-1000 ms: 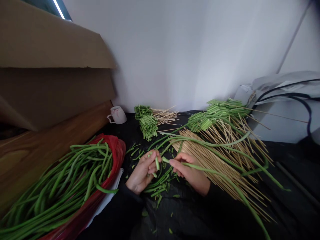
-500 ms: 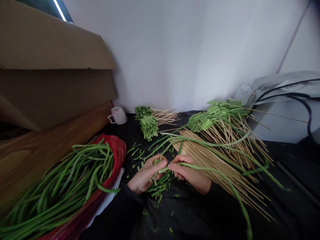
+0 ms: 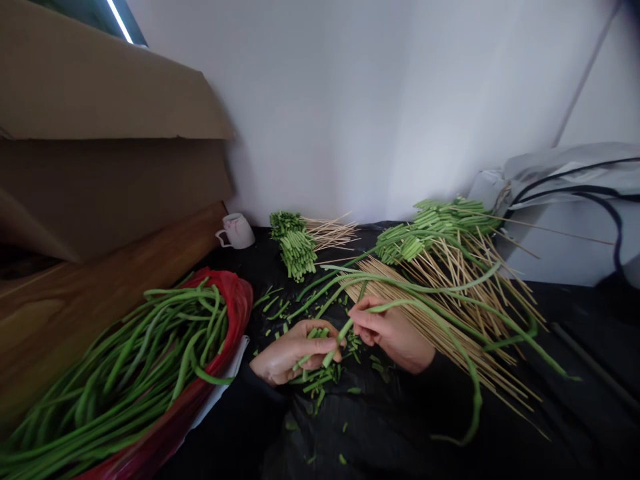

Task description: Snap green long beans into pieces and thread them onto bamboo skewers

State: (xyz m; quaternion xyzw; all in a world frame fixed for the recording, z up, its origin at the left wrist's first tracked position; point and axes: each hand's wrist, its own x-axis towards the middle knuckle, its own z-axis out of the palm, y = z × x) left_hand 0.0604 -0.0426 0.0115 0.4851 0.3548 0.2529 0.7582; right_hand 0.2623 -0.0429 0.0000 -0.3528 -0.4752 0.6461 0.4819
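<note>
Left hand (image 3: 293, 352): low over the desk, palm turned up, its grip curled around a few short bean pieces (image 3: 314, 333) and touching the cut end of the long bean.
Right hand (image 3: 393, 331): just beside the left hand, its grip pinching the long bean (image 3: 474, 393) between thumb and fingertips, near the cut end.
Long bean: slants from the left hand's fingers up through the right hand, arcs rightward over the skewers, then droops toward the near edge of the desk.
Cut pieces (image 3: 320, 385): scattered on the black desk (image 3: 380, 427) beneath and around both hands.
Skewers (image 3: 465, 347): a loose bare heap right of the hands, with a few whole beans draped across it.
Red bag (image 3: 239, 301): left of the hands, full of uncut beans (image 3: 125, 373).
Small skewered bundle (image 3: 296, 250): near the wall, beside a white cup (image 3: 235, 230).
Large skewered bundle (image 3: 430, 225): further right, at the far end of the skewer heap.
Cardboard box (image 3: 100, 127): upper left, above the bag.
</note>
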